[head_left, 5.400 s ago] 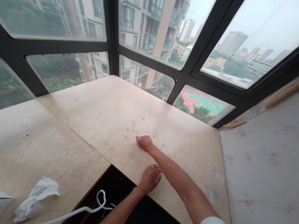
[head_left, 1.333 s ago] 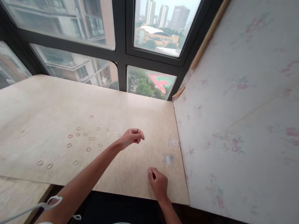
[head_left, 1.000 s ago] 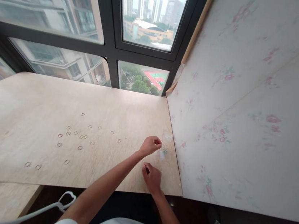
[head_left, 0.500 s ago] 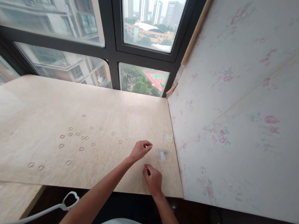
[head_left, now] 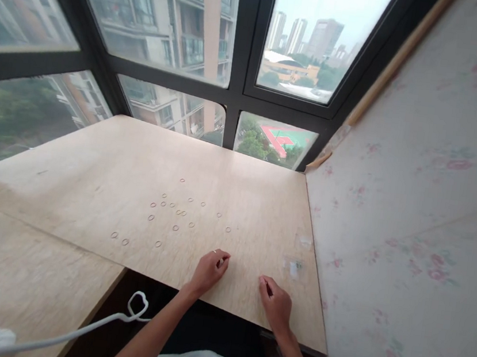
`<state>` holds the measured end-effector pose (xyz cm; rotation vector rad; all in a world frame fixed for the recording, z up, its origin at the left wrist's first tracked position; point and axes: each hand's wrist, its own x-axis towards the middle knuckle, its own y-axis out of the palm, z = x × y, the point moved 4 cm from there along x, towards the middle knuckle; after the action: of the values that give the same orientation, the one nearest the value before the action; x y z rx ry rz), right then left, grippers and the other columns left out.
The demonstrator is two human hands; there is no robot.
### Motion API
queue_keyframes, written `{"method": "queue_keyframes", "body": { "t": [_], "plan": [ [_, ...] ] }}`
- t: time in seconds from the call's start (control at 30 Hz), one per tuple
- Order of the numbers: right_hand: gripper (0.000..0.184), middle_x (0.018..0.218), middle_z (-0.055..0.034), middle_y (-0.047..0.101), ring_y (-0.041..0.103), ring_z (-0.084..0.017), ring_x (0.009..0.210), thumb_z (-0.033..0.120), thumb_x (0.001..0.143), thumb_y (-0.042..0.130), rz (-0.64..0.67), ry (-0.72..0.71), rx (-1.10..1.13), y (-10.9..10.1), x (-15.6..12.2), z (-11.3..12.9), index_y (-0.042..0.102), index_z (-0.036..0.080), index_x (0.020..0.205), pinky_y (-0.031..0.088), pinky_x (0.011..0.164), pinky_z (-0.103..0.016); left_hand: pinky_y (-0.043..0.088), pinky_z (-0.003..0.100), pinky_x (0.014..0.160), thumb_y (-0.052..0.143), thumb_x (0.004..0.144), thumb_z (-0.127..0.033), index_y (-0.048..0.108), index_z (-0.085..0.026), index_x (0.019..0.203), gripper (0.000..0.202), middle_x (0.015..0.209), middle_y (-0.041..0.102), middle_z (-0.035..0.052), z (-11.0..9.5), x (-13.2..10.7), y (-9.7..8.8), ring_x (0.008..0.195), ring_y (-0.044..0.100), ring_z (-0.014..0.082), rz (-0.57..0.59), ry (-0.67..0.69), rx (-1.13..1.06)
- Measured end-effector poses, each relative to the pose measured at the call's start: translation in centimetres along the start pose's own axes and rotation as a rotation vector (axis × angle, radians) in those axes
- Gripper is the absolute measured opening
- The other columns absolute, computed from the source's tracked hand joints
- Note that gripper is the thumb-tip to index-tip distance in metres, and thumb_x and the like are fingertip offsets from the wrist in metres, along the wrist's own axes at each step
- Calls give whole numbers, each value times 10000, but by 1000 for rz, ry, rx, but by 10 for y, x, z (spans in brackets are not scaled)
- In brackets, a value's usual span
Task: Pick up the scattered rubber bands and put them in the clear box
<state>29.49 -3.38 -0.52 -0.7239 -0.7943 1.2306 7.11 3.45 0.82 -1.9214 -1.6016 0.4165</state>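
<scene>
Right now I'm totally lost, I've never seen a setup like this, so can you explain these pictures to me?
There's no machine here, just a person's bare left hand and right hand. Every picture comes from one camera worn on the head, looking forward and down. On the pale table lie scattered thin rings, mostly beyond the left hand, and a clear packet near the wall. Both hands have curled fingers; whether they hold anything is too small to tell.
</scene>
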Motion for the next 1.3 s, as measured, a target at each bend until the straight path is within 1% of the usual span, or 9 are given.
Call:
{"method": "queue_keyframes", "body": {
  "t": [0.1,0.2,0.37,0.47,0.53,0.7,0.9,1.13,1.3],
  "plan": [
    [425,815,-56,725,672,-215,715,473,929,369,48,-43,-2,4,3,6,712,221,915,439,622,-262,413,259,641,489,856,-215,639,-173,881,157,777,638,27,6,-9,-8,647,543,130,-16,17,-23],
    [413,802,-56,714,660,-196,673,470,927,388,132,-96,119,15,14,26,701,200,923,452,613,-255,416,250,654,505,851,-197,637,-173,871,136,776,632,21,9,-16,-12,647,536,121,-32,22,-98],
    [406,603,-19,633,587,-151,507,466,918,408,227,-145,383,40,47,84,676,163,880,453,542,-232,414,267,704,504,839,-164,645,-177,868,144,768,615,29,9,-21,-10,735,543,147,-26,88,-96],
    [409,597,-13,615,581,-143,505,453,917,386,240,-183,404,54,74,118,663,153,902,455,530,-227,410,273,700,492,837,-153,648,-175,846,158,761,613,38,13,-22,-8,741,542,157,-23,93,-107],
    [404,588,-2,604,572,-133,484,435,918,373,265,-198,393,63,92,135,652,148,972,453,512,-221,409,272,697,496,832,-150,651,-173,846,157,767,614,43,16,-22,-7,747,546,162,-35,93,-129],
    [338,595,39,606,540,-101,430,337,886,425,415,-273,325,78,127,168,603,168,1118,444,491,-203,401,256,681,514,807,-119,655,-170,853,157,755,609,35,19,-23,-8,727,538,154,-65,99,-176],
    [324,659,40,650,575,-96,523,256,862,495,552,-382,151,98,139,206,598,194,1164,437,614,-210,387,252,670,516,808,-126,652,-160,853,147,747,609,29,19,-23,-9,691,527,140,-84,93,-208],
    [386,861,-43,691,629,-189,832,231,849,498,539,-369,-159,127,137,235,566,213,1229,409,706,-261,364,255,625,493,808,-150,586,-156,759,105,706,573,19,17,-22,-12,652,498,140,-46,88,-194],
    [338,955,-96,683,631,-230,879,268,885,457,502,-347,-326,130,134,238,567,220,1201,406,705,-291,350,242,583,475,803,-140,555,-155,722,115,709,576,23,16,-22,-13,625,490,132,-19,87,-229]
  ]
}}
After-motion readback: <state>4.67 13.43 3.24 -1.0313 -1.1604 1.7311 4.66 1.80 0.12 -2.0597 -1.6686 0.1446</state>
